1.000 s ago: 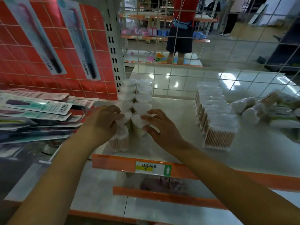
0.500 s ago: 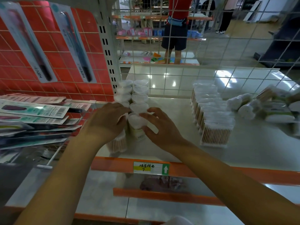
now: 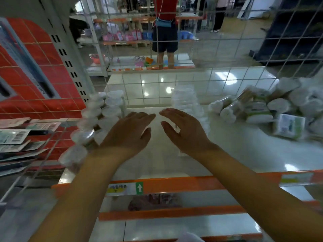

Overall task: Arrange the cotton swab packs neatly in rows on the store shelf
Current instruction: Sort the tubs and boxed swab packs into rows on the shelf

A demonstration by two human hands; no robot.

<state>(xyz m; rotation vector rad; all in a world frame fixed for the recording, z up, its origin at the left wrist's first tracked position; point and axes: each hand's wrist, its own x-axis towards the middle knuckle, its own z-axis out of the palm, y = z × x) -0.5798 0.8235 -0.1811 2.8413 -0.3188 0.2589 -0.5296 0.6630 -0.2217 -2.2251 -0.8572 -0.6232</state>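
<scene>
Two rows of round cotton swab tubs with clear lids (image 3: 103, 110) run front to back along the left side of the white shelf (image 3: 244, 154). My left hand (image 3: 129, 131) hovers just right of those rows, fingers straight, holding nothing. My right hand (image 3: 183, 131) is beside it, also empty with spread fingers. Behind my right hand stands a blurred row of flat clear swab boxes (image 3: 185, 100). A loose heap of swab packs (image 3: 272, 105) lies at the right of the shelf.
A wire grid (image 3: 174, 84) closes the back of the shelf. Red tiled panel with hanging carded items (image 3: 22, 133) is at left. An orange shelf edge with a price label (image 3: 125, 188) runs along the front. A person stands in the aisle beyond (image 3: 165, 32).
Both hands have let go of the front tubs in the left rows and moved to the right, now open over the bare shelf. The camera view has shifted and blurred.
</scene>
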